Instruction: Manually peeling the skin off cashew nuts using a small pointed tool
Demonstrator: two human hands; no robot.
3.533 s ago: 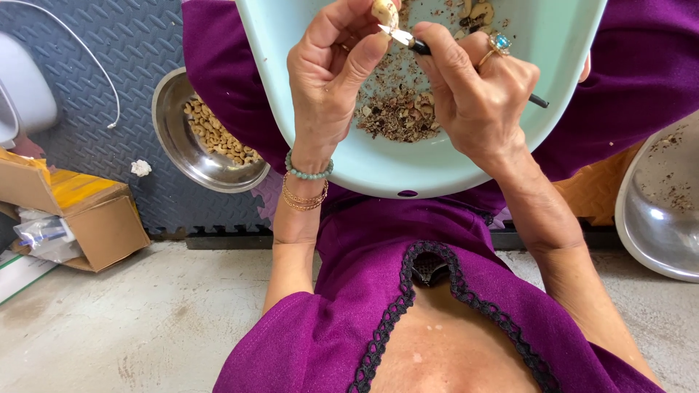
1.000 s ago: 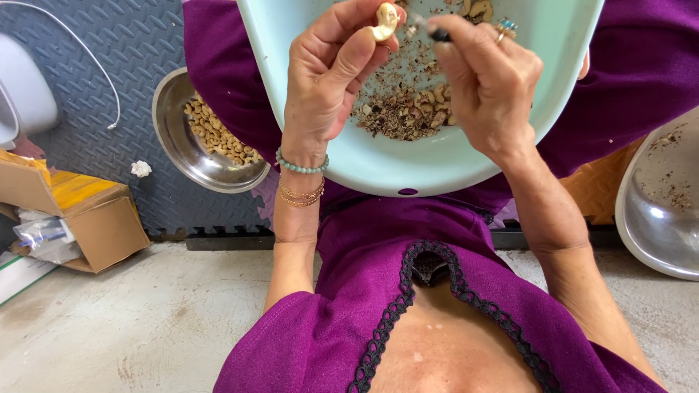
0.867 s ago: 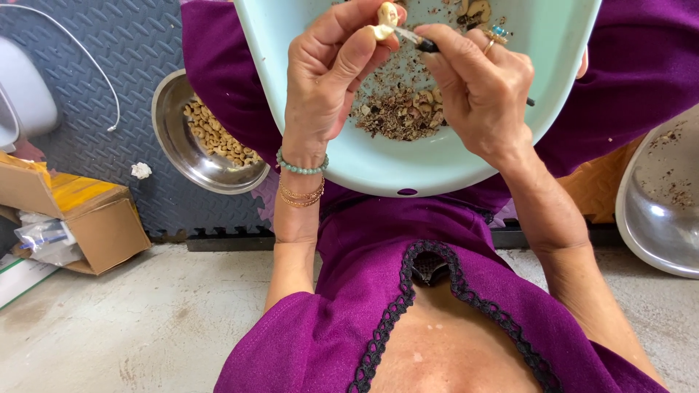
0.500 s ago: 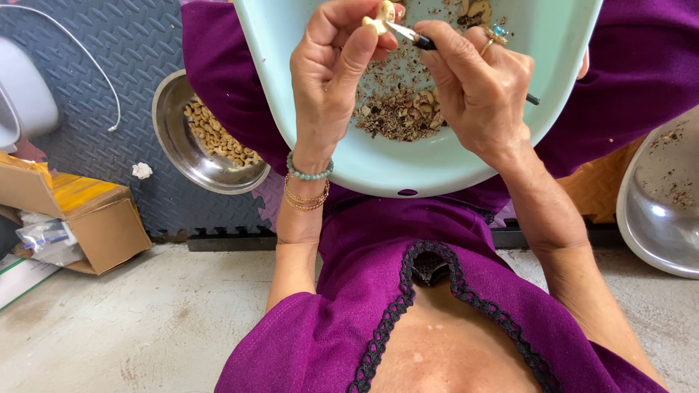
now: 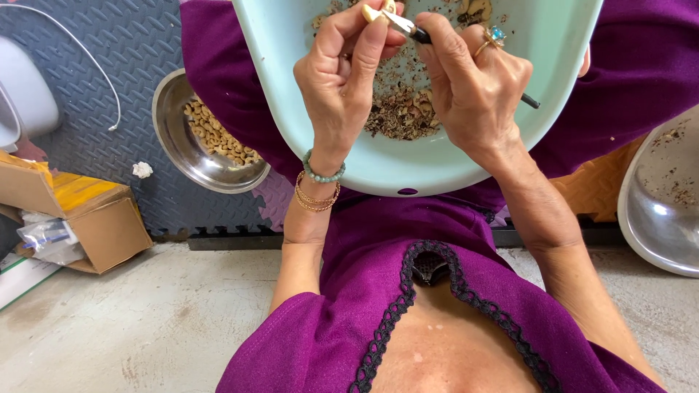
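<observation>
A dark grey foam floor mat (image 5: 109, 87) with a raised tread pattern and interlocking edges covers the far left of the scene. Nearer lies a bare, pale concrete floor (image 5: 145, 320), scuffed and stained. On the left an open cardboard box (image 5: 87, 215) straddles the mat's edge, and a crumpled white scrap (image 5: 141, 169) lies just beyond it. A thin white cable (image 5: 91, 62) curves across the mat. An orange mat (image 5: 593, 189) shows at the right. Even, soft daylight fills the scene.
</observation>
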